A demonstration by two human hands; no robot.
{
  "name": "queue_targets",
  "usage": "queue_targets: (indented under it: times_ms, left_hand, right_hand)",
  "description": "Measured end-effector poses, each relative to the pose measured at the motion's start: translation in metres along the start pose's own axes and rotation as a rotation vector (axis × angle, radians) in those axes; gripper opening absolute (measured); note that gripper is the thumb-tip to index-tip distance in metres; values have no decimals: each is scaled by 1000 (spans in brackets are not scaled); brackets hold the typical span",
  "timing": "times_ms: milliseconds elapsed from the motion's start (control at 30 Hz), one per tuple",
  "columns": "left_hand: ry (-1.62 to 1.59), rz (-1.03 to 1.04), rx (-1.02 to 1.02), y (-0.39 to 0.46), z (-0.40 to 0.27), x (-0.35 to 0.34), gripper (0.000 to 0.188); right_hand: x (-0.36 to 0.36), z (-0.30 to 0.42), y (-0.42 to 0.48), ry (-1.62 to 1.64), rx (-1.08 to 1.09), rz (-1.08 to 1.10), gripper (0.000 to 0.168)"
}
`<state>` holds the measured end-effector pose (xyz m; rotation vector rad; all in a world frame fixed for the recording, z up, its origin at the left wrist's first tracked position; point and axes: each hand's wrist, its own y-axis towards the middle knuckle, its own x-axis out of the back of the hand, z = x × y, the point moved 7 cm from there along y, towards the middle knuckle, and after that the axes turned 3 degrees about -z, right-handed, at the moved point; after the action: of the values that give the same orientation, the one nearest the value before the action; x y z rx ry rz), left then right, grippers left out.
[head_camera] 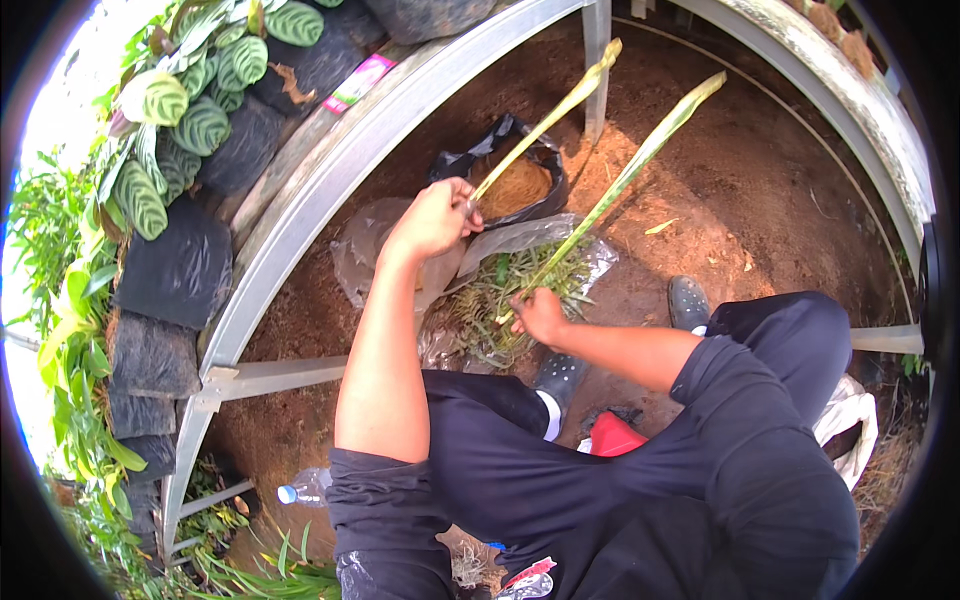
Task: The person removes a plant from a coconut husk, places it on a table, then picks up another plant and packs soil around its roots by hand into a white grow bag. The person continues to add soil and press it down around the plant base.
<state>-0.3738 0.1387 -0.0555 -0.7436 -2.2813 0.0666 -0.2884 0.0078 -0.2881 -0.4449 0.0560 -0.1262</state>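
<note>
In my left hand [439,219] is the lower end of a long, narrow yellowish leaf [551,116], which slants up and to the right. My right hand [538,315] grips a second long leaf [634,166], greener and striped with pale yellow, near its base. The two leaves are apart and run nearly parallel. Just beyond my left hand, a black plastic bag [555,204] stands open with brown fibrous material [517,187] inside. Below my hands, a pile of green plant cuttings [480,311] lies on clear plastic sheeting [525,232].
A curved metal bench frame [300,255] arcs along my left, with potted plants [214,82] in black bags [176,262] on it. A metal leg [598,75] stands ahead. A plastic bottle [307,487] lies at lower left. Something red [613,435] sits beside my shoe [561,379].
</note>
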Motion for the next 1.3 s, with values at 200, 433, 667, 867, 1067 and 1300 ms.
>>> queue_targets:
  times_ms: [200, 433, 667, 867, 1067, 1300]
  left_hand:
    - [-85, -88, 1, -27, 14, 16, 16]
    - [-71, -67, -40, -43, 27, 19, 15]
    - [-304, 176, -154, -19, 18, -20, 15]
    - [-66, 599, -241, 30, -45, -98, 16]
    - [188, 604, -620, 69, -181, -187, 26]
    - [359, 937, -937, 49, -267, -311, 18]
  right_hand:
    - [-77, -24, 13, 46, -129, 222, 42]
    - [-42, -36, 28, -276, -335, 504, 67]
    - [65, 115, 33, -633, -147, 632, 54]
    - [184, 211, -35, -306, -135, 397, 70]
    - [303, 221, -143, -78, -141, -104, 30]
    - [378, 184, -246, 46, -301, -509, 27]
